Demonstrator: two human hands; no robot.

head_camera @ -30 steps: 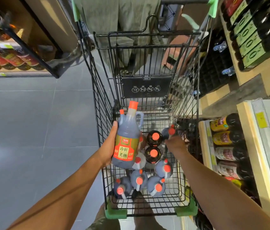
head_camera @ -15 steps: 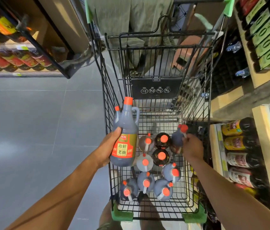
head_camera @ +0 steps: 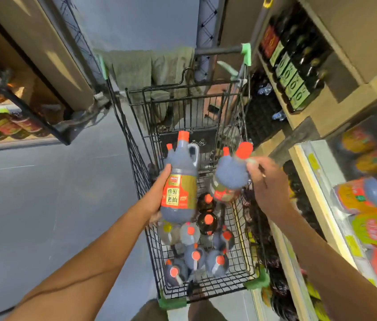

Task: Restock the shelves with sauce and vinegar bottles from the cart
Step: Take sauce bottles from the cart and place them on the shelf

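Hands grip one jug each above the cart [head_camera: 240,256]: left hand [head_camera: 157,195] around a labelled jug [head_camera: 179,181], right hand [head_camera: 266,179] holding a blurred jug [head_camera: 229,174] by its top.

Grey tiled floor [head_camera: 44,193] spreads left of the left hand [head_camera: 157,193], with a dark metal rack [head_camera: 32,113] beyond. Pale wooden shelving [head_camera: 308,121] rises past the right hand [head_camera: 268,181].

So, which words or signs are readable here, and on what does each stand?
"珍鲜老抽": red-and-gold label of the grey plastic handled bottle in the left hand.
Too blurred: label of the second grey bottle in the right hand; black sign plate in the wire cart; green labels of shelf bottles.
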